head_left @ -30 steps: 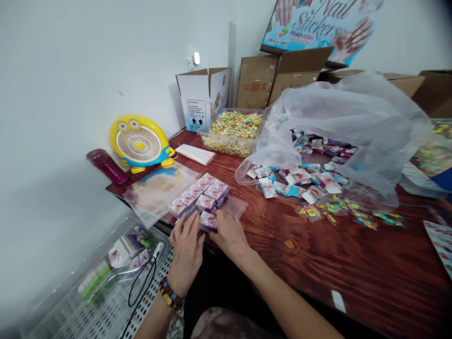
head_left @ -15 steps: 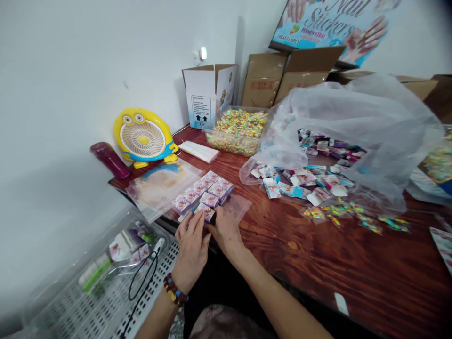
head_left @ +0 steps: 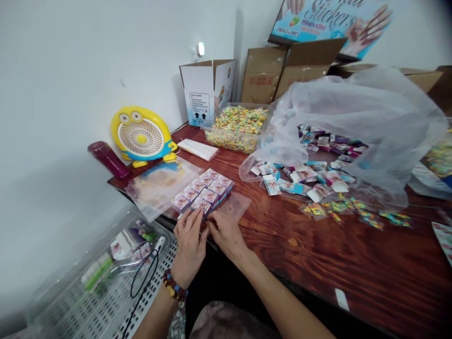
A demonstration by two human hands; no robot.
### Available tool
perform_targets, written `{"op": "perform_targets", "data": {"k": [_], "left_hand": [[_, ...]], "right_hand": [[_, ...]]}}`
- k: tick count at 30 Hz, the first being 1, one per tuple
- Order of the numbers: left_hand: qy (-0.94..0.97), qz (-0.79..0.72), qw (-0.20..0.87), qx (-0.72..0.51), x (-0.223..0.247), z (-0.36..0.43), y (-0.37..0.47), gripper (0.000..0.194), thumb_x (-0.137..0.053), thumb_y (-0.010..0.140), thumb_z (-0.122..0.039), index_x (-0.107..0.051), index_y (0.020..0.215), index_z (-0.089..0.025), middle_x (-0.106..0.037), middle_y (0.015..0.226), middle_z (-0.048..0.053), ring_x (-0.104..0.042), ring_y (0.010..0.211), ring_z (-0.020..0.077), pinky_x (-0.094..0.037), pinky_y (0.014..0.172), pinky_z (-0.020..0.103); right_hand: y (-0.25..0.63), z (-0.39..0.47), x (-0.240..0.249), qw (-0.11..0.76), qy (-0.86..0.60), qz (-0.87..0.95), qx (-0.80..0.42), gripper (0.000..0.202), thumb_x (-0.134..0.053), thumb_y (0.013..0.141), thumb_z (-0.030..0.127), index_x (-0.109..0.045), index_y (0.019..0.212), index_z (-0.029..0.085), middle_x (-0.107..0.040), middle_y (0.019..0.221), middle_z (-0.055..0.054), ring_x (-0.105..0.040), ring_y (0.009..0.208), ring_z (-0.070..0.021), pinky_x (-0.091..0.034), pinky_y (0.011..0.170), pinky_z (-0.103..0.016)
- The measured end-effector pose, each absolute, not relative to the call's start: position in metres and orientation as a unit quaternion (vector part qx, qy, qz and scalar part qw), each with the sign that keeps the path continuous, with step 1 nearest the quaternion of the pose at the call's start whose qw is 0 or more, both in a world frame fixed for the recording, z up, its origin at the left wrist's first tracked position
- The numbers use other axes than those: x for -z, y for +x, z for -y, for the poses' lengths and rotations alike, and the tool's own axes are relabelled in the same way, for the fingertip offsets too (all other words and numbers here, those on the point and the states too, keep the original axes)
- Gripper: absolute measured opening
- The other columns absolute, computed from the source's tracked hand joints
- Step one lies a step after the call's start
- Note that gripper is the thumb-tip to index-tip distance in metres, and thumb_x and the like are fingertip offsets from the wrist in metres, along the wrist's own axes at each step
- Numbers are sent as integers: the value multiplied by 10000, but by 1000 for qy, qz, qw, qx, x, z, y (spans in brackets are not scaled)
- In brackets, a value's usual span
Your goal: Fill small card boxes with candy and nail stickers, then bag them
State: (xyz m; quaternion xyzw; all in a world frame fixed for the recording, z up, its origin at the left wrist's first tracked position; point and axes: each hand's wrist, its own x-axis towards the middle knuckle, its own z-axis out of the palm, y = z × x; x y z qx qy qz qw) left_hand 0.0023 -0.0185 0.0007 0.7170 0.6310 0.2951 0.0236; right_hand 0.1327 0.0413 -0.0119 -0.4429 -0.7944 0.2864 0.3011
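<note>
Two rows of small purple-and-white boxes printed with a picture of hands lie at the table's near left edge, blue sides showing beneath. A clear plastic bag lies partly under them on the right. The outstretched fingers of my left hand touch the near end of the rows, and the hand looks open. My right hand is at the near right corner, its thumb and forefinger apart beside the last box; its other fingers are partly hidden. Flat clear bags lie left of the boxes.
A yellow fan, a purple bottle and a tub of colourful sweets stand behind. On the right, a large translucent bag spills small boxes, near several candy packets. A white basket sits below left.
The nearest box in the right row, with its dark side showing before, now sits in line with the others. My right hand has shifted slightly left and toward me.
</note>
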Motion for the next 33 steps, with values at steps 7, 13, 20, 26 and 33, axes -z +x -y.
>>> {"op": "perform_targets", "data": {"k": [7, 13, 20, 26, 33], "left_hand": [[706, -628, 23, -325, -1, 14, 1, 437, -382, 918, -141, -503, 1331, -221, -573, 1302, 81, -414, 1273, 263, -350, 1052, 495], [710, -628, 35, -317, -3, 14, 1, 395, -382, 937, -159, -526, 1303, -193, -576, 1300, 92, -441, 1245, 249, -355, 1058, 476], [703, -629, 35, -330, -4, 14, 3, 373, -401, 940, -182, -528, 1291, -199, -577, 1295, 96, -469, 1220, 246, -370, 1041, 475], [704, -620, 23, -347, -2, 14, 0, 345, -408, 950, -214, -539, 1269, -204, -594, 1266, 99, -492, 1199, 244, -380, 1030, 475], [718, -620, -5, -316, 3, 11, -7, 354, -393, 962, -289, -532, 1272, -189, -583, 1281, 119, -502, 1191, 264, -386, 1009, 484]], "right_hand": [[115, -43, 16, 304, -301, 806, -410, 340, -431, 812, 13, -652, 1007, 182, -722, 975, -76, -670, 892, -211, -491, 755, -273], [111, -50, 21, 341, -276, 791, -427, 440, -425, 791, -18, -591, 1148, 180, -682, 1100, -80, -626, 1027, -202, -482, 901, -310], [118, -42, 24, 357, -252, 788, -434, 421, -401, 832, 2, -571, 1170, 188, -674, 1108, -70, -630, 1016, -199, -484, 903, -326], [115, -47, 27, 352, -280, 797, -403, 374, -429, 803, 3, -606, 1091, 162, -701, 1033, -86, -658, 964, -207, -493, 839, -288], [129, -39, 23, 357, -297, 789, -402, 361, -440, 831, 17, -653, 1073, 178, -726, 1018, -55, -673, 914, -178, -493, 815, -254]]}}
